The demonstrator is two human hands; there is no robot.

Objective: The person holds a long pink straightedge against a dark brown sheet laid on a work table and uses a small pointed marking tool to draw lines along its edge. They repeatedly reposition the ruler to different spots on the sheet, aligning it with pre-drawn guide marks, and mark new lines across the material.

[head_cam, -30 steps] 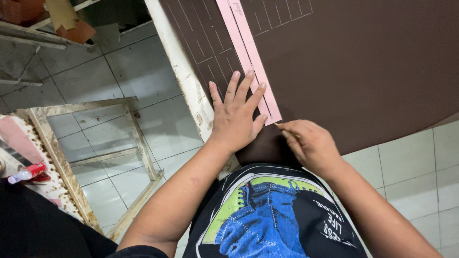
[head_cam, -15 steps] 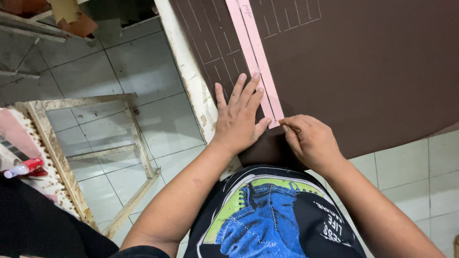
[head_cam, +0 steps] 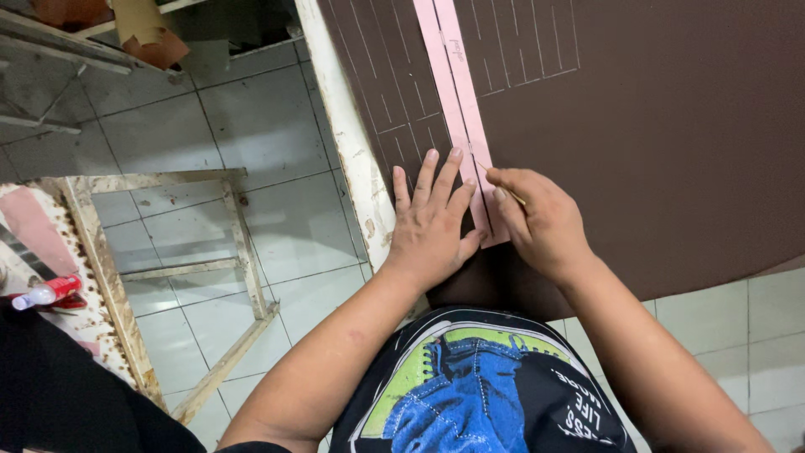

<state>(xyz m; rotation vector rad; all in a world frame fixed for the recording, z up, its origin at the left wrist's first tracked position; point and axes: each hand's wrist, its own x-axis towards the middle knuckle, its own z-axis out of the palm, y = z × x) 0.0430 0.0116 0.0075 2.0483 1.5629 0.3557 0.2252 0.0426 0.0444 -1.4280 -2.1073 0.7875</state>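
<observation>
Pinching a thin marking tool, the right hand (head_cam: 541, 220) grip sits at the pink strip's (head_cam: 457, 101) edge on the brown sheet (head_cam: 654, 143); left hand (head_cam: 432, 222), at nine o'clock, presses flat, fingers spread. Tracing looks underway; next needs steady pressure.

**Where the things lie on and beside the tabletop**

A large sheet (head_cam: 654, 151) lies on the tabletop (head_cam: 348, 143). A long strip (head_cam: 457, 101) lies on the sheet and runs away from the person. The left hand (head_cam: 432, 222) rests flat on the sheet, just left of the strip. The right hand (head_cam: 541, 218) is just right of the strip, touching it. Left of the tabletop, a wooden frame (head_cam: 235, 252) stands on the tiled floor (head_cam: 260, 126). A small bottle (head_cam: 46, 294) lies at the far left.
</observation>
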